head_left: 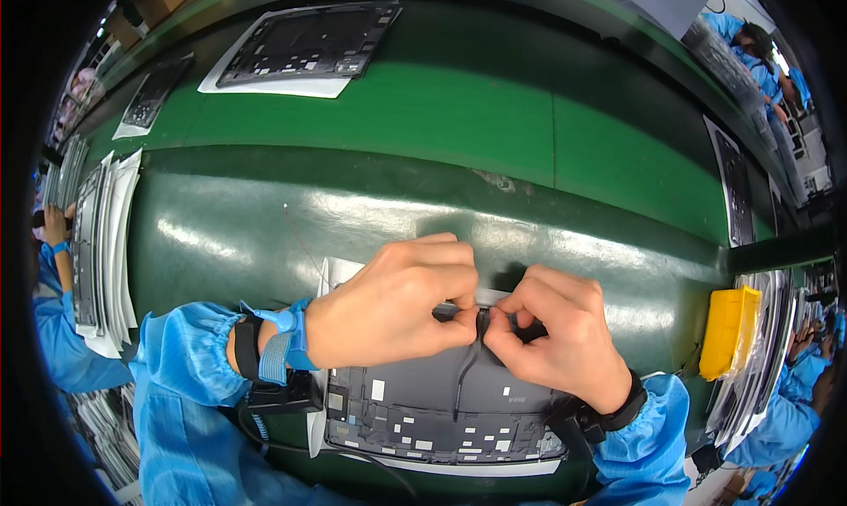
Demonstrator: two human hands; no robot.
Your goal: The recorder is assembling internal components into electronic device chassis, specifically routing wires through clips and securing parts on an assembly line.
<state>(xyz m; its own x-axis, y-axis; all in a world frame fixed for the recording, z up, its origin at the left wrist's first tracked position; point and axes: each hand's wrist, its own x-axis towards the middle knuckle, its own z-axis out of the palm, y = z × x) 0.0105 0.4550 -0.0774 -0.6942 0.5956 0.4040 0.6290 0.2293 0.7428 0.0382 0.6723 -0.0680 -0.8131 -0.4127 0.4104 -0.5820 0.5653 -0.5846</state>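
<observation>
A dark flat device housing (432,387), with several small white stickers along its near part, lies on a white sheet (315,422) in front of me. A thin black cable (467,375) runs down its middle from the far edge. My left hand (401,299) pinches at the cable's far end, thumb and forefinger closed. Facing it from the other side, my right hand (560,334) also pinches there, and the fingertips of both hands nearly meet. The exact grip is partly hidden by the fingers. A blue strap (287,345) circles my left wrist.
Similar dark housings on white sheets rest on the green conveyor belt (450,91) beyond the bench (238,197). Stacked panels (106,250) stand at left. A yellow bin (730,329) sits beside more stacked sheets at right. People in blue work at both sides.
</observation>
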